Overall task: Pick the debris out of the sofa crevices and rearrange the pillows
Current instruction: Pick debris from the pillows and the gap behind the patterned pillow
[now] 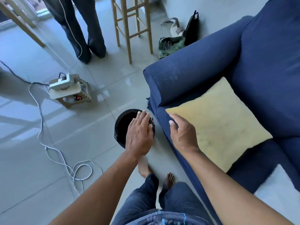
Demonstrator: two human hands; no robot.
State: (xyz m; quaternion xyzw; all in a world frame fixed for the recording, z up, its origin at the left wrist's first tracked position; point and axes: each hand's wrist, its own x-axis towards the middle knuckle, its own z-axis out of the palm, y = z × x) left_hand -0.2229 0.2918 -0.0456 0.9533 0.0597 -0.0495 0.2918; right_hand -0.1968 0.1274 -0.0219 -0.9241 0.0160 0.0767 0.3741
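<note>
A dark blue sofa (pixel 203 75) fills the right side. A yellow pillow (pixel 222 122) lies flat on its seat near the armrest. The corner of a white pillow (pixel 282 192) shows at the lower right. A black bin (pixel 123 125) lined with a dark bag stands on the floor by the sofa's front corner. My left hand (pixel 139 133) hovers palm down over the bin's opening, fingers spread, and nothing shows in it. My right hand (pixel 183 132) is open over the seat's front edge, beside the yellow pillow's near corner.
A small step stool (pixel 71 91) carries a white power strip, and its white cable (pixel 53 150) loops across the tiled floor. Another person's legs (pixel 81 30) stand at the back. A wooden bar stool (pixel 133 26) and several bags (pixel 177 39) are behind the armrest.
</note>
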